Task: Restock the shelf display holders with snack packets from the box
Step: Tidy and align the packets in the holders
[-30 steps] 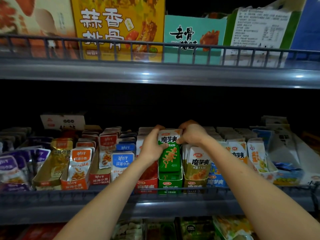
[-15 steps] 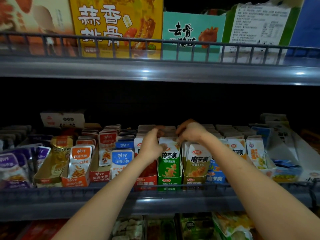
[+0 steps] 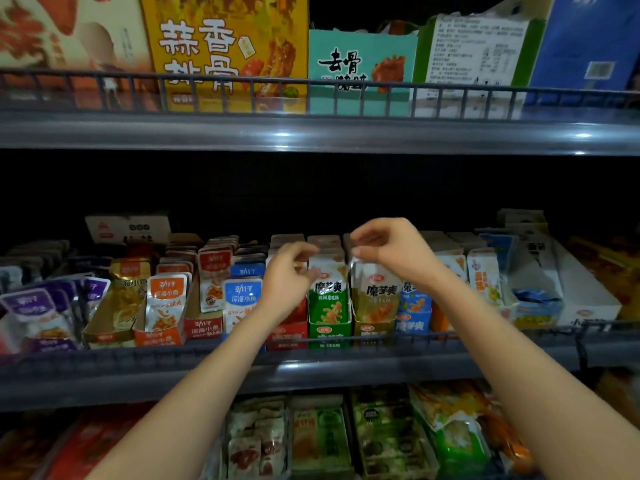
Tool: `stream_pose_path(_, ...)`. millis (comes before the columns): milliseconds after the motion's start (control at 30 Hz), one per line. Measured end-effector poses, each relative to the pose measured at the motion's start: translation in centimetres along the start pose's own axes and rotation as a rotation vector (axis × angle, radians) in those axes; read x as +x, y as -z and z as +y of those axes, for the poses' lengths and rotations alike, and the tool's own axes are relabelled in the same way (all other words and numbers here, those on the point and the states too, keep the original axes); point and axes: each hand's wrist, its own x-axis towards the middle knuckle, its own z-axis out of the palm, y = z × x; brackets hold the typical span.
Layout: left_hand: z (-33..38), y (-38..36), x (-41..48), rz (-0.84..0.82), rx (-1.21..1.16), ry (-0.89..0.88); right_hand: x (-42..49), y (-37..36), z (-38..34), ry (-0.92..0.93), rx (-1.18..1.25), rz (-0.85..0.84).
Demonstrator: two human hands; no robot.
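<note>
On the middle shelf (image 3: 145,379) of a dim shop display, seen from your head camera, a row of cardboard holders stands behind a wire rail, each packed with upright snack packets. Near the centre, the green packet (image 3: 329,299) sits at the front of the green holder (image 3: 329,331), upright, its top level with the row behind it. Your left hand (image 3: 287,282) hovers just left of it, over the red holder (image 3: 287,336), fingers curled, with the tips beside the packet's top corner; I cannot tell whether they touch or pinch anything. Your right hand (image 3: 394,252) hangs above the neighbouring brown packet (image 3: 375,297), thumb and forefinger nearly meeting, with nothing visible between them. The supply box is not in view. The step looks like seating and squaring this packet. To do it well, press lightly on the top edge with flat fingertips so the base reaches the holder floor. Keep the printed face forward and flush with its neighbours, and avoid nudging the brown packet, which leans slightly.
</note>
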Motion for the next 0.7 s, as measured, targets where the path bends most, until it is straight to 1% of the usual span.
stream_pose_path(67, 0.7, 0.8, -2.6, -0.041, -0.037, 0.015, -4.0, 0.4, -0.7, 0.014, 0.04, -0.004)
stream_pose_path(167, 0.8, 1.5, -7.6, -0.102, -0.056, 0.041, -10.3, -0.2, -0.2, 0.002, 0.075, -0.065)
stream_pose_path(267, -0.2, 1.7, -13.8, -0.163, -0.088, 0.126, -16.2, -2.9, 3.2, -0.133, 0.132, -0.143)
stream_pose_path(333, -1.7, 1.2, -18.1, -0.214, -0.066, 0.2, -20.2, -5.6, 6.2, -0.237, 0.127, -0.223)
stream_pose_path(533, -9.2, -1.7, -30.1, -0.412, 0.147, 0.377, -30.3, -15.0, 15.0, -0.531, 0.056, -0.464)
stream_pose_path(600, -11.6, -2.2, -33.2, -0.425, 0.234, 0.4, -32.9, -17.6, 17.3, -0.635, 0.049, -0.539)
stream_pose_path(700, -14.5, -2.9, -36.8, -0.384, 0.38, 0.465, -36.4, -21.6, 19.6, -0.733, 0.031, -0.615)
